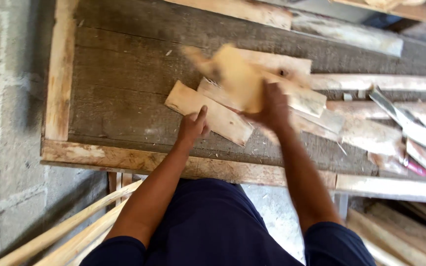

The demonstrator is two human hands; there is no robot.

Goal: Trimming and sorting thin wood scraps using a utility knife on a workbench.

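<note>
Right hand (272, 106) grips blurred wood piece (235, 79), lifted over desk (124, 64). Left hand (192, 125) half open, touching flat board (208, 112). Better: firm grip, left steadies pile, avoid splinters.

soft daylight — raised board (perhaps moving) blurred

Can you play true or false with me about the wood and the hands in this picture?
1. The right hand holds a blurry wood piece. True.
2. The left hand holds a hammer. False: it rests on a flat board.
3. The bench is shiny metal. False: it is rough grey wood.
4. Long sticks lean at the lower left. True.
</note>
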